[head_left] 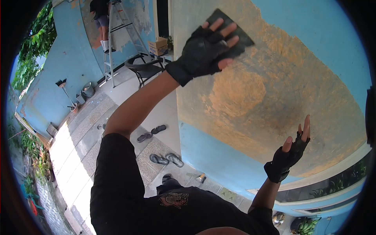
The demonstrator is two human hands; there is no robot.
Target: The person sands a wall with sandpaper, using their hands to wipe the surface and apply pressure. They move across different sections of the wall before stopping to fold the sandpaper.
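My left hand (207,51), in a black fingerless glove, presses a dark square sheet of sandpaper (246,38) against the upper part of the wall. Its fingers lie spread over the sheet, with the thumb off to the side. Around it the wall patch (239,92) is scraped to mottled orange and grey, bordered by blue paint (329,35). Lower on the right, my right hand (289,154), gloved the same way, has its fingers stretched out beside the patch and holds nothing.
Behind on the left, a person (102,19) stands at a stepladder (111,47). A dark chair (145,68) and cardboard boxes (158,46) are close by. Slippers (166,159) and a brush (201,178) lie on the paving. A window (329,186) runs along the lower right wall.
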